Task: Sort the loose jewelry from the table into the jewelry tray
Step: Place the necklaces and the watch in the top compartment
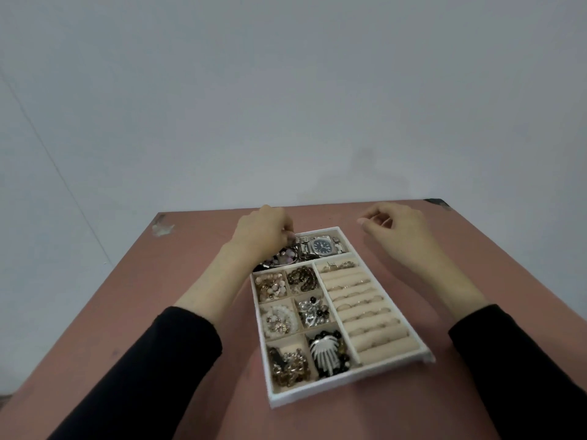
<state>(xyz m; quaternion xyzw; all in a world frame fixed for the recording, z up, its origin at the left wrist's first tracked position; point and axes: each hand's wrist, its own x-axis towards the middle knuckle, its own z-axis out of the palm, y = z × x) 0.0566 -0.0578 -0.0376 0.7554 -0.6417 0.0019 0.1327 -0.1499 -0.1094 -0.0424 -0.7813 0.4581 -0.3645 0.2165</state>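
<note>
Black sleeves (152,376) frame a white jewelry tray (317,396) on the reddish table (127,296), its compartments filled with beads, rings and a watch (321,246). Left hand (263,236), fingers curled down into the far-left compartment; whether it grips anything cannot be told. Right hand (394,227), loosely curled and apparently empty, above the table right of the tray.

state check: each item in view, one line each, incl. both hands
jewelry tray: flat on table, small compartments filled
watch: lying in far compartment
ring rolls: rings slotted in
left hand: over far-left compartment, fingertips down in the jewelry; grip unclear
right hand: raised beside tray, fingers curled, holding nothing visible
table: no loose jewelry visible
</note>
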